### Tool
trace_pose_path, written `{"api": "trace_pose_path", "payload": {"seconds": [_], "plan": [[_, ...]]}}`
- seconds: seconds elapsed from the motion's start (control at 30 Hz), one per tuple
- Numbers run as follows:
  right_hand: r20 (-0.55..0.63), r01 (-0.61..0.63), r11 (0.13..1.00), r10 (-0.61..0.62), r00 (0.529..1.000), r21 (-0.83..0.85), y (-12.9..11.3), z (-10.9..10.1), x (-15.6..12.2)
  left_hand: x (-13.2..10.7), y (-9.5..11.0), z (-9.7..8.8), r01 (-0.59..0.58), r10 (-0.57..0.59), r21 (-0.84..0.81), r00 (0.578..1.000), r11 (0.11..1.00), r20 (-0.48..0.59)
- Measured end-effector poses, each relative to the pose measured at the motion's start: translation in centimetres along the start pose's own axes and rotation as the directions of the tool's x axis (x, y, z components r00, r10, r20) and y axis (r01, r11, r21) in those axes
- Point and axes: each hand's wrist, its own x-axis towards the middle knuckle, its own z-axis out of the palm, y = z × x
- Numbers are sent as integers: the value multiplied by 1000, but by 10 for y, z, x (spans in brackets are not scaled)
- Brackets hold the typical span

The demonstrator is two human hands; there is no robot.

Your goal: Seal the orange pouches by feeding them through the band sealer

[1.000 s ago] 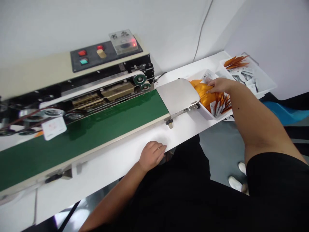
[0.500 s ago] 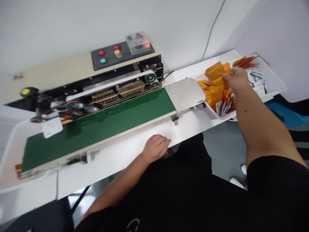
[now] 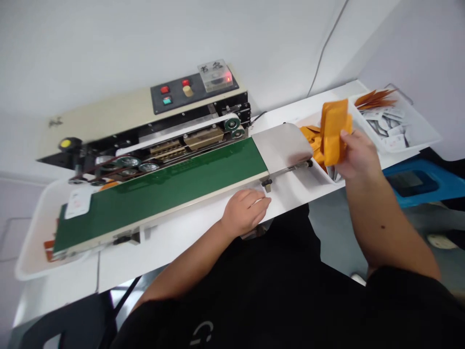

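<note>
**Orange pouches** (image 3: 336, 131): small stack, held upright over the desk's right end, clenched by the fingers of the **right hand** (image 3: 358, 156). **White tray** (image 3: 321, 173): directly below, holding more orange pouches. **Left hand** (image 3: 244, 212): on the desk's near edge, fingers loosely curled, grasping nothing. **White desk** (image 3: 181, 249): carries a **band sealer** (image 3: 138, 118) with **green conveyor belt** (image 3: 160, 186), a **second white tray** (image 3: 417, 141) of white sachets at the far right corner, and a **third white tray** (image 3: 32, 245) at the left end. Room: **white wall** (image 3: 145, 43); **blue plastic object** (image 3: 414, 183) beyond the desk's right end.
</note>
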Motion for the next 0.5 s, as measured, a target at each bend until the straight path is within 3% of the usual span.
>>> {"api": "trace_pose_path", "payload": {"seconds": [0.1, 0.2, 0.33, 0.5], "plan": [[67, -195, 932, 183, 981, 306, -7, 24, -60, 31, 1, -1, 5, -4, 38, 999, 999, -46], [153, -320, 849, 282, 947, 420, -1, 44, -98, 59, 5, 5, -37, 42, 125, 998, 991, -42], [242, -382, 774, 297, 924, 506, 19, 61, -118, 77, 14, 21, -47, 34, 120, 994, 992, 108], [310, -441, 668, 315, 897, 599, 40, 65, -126, 71, 17, 40, -102, 85, 86, 980, 991, 179]]}}
